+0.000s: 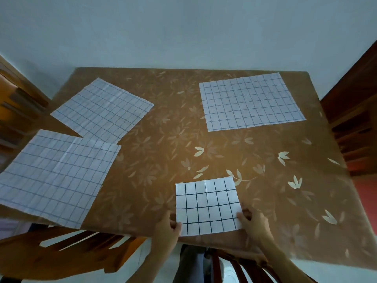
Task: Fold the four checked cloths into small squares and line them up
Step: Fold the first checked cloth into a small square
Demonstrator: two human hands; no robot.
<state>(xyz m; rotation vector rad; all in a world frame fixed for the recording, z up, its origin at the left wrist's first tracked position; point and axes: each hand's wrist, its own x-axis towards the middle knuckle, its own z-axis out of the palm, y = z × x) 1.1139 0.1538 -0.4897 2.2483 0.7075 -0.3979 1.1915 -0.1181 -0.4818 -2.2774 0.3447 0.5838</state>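
Observation:
A folded white cloth with dark checks [207, 206] lies at the table's near edge, a small square. My left hand [168, 228] pinches its lower left corner. My right hand [255, 223] grips its lower right corner. Three more checked cloths lie spread flat: one at the far right [251, 101], one at the far left [104, 108], and one at the near left [55, 176], which overhangs the table's left edge and overlaps the far left one slightly.
The table [163, 139] wears a brown cloth with a pale flower print. Wooden chairs stand at the left [16, 111], right [355, 127], near left [77, 250] and just under me [240, 264]. A pale wall rises behind.

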